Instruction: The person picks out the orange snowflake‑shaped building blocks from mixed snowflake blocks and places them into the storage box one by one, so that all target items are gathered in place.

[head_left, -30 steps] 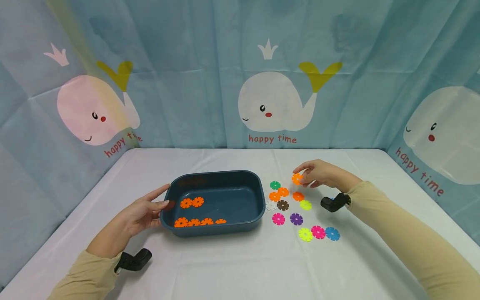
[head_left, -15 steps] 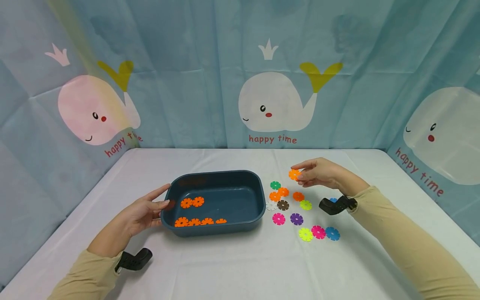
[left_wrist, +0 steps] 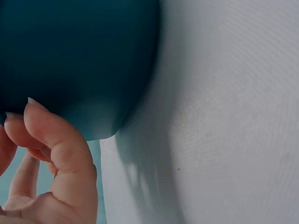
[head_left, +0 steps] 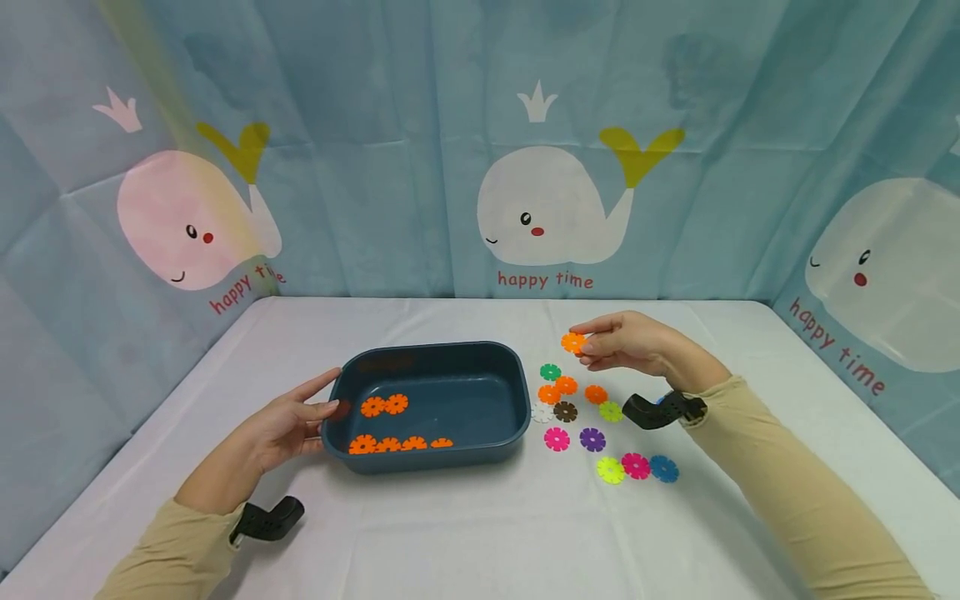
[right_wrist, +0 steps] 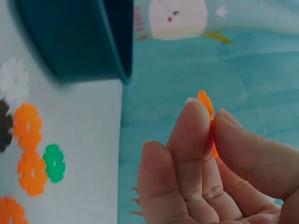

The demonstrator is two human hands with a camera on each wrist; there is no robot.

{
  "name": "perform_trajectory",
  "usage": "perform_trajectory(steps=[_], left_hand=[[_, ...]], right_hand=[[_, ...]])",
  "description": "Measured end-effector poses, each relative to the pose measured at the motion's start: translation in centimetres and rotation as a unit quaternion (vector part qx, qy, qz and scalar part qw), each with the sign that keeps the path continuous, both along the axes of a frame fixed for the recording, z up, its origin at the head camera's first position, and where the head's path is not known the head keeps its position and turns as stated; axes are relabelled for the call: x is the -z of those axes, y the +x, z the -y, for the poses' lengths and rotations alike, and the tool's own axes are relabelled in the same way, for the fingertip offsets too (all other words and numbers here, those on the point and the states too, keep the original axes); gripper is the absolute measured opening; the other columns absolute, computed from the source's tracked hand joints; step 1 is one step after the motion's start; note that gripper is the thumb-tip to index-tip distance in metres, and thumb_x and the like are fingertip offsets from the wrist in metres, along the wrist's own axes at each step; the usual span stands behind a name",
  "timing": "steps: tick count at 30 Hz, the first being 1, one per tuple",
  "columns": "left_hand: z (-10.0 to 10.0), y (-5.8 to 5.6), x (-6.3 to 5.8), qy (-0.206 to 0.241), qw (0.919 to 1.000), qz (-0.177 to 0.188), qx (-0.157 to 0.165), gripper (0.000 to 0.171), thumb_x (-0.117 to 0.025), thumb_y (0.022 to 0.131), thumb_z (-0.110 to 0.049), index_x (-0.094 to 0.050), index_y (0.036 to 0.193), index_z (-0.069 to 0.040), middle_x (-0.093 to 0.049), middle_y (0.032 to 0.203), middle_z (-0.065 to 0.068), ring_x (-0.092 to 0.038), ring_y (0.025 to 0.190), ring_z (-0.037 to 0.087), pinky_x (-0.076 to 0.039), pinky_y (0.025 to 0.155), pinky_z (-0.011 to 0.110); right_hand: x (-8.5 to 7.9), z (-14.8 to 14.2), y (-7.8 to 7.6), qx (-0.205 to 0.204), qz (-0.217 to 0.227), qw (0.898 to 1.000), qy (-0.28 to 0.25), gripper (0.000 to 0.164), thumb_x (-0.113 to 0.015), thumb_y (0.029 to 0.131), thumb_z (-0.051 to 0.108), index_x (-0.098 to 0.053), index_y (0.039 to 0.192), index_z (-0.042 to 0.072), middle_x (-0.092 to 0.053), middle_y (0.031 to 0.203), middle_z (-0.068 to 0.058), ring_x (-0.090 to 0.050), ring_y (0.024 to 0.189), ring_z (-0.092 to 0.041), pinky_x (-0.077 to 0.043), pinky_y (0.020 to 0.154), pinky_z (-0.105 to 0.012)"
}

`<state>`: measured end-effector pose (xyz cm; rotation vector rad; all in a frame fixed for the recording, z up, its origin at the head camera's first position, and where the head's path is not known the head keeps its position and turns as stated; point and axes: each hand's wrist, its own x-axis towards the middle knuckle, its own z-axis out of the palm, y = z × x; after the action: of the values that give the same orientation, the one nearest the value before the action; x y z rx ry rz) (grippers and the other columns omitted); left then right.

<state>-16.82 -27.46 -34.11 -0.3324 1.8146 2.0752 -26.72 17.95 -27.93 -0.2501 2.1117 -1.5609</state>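
Observation:
My right hand [head_left: 624, 343] pinches an orange notched plastic disc [head_left: 573, 342] between thumb and fingertips, raised behind the loose discs. Edge-on, that disc shows as a thin orange strip in the right wrist view. At the left end of a dark blue plastic basin [head_left: 435, 454], my left hand [head_left: 279, 429] grips the rim and wall. Its curled fingers [left_wrist: 65, 144] are against the outer wall in the left wrist view. Inside the basin lie several orange discs [head_left: 363, 444], some along the near wall and two [head_left: 384, 406] farther back.
Right of the basin lie several loose discs: green [head_left: 551, 372], orange [head_left: 596, 394], brown [head_left: 566, 412], white [head_left: 542, 412], purple [head_left: 592, 440], pink [head_left: 636, 466], yellow [head_left: 611, 470] and blue [head_left: 663, 468]. A whale-print curtain [head_left: 420, 208] hangs behind the white-covered table [head_left: 465, 533].
My right hand has lifted the orange disc and moved it left and away from me, toward the basin's side. My left hand and the basin have stayed put.

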Motion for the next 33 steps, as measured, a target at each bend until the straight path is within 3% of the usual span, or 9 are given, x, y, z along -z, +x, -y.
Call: perform_trajectory(steps=[23, 33], left_hand=[[0.4, 0.0, 0.5, -0.002, 1.0, 0.004, 0.002, 0.075, -0.056, 0.098, -0.007, -0.014, 0.157, -0.023, -0.057, 0.104, 0.001, -0.053, 0.083, 0.018, -0.055, 0.072, 0.029], [0.3, -0.1, 0.4, 0.007, 1.0, 0.006, -0.004, 0.068, -0.058, 0.097, -0.008, -0.03, 0.154, -0.032, -0.061, 0.102, 0.0, -0.054, 0.083, 0.019, -0.054, 0.07, 0.029]], right_hand=[[-1.1, 5.5, 0.3, -0.006, 0.034, 0.997, -0.072, 0.044, -0.056, 0.096, 0.0, -0.046, 0.138, -0.009, -0.067, 0.087, -0.006, -0.065, 0.078, -0.018, -0.054, 0.085, -0.039], [-0.6, 7.5, 0.4, -0.016, 0.057, 0.994, -0.09, 0.044, -0.055, 0.096, 0.001, -0.047, 0.139, -0.006, -0.065, 0.081, -0.004, -0.062, 0.077, -0.018, -0.054, 0.078, -0.035]])
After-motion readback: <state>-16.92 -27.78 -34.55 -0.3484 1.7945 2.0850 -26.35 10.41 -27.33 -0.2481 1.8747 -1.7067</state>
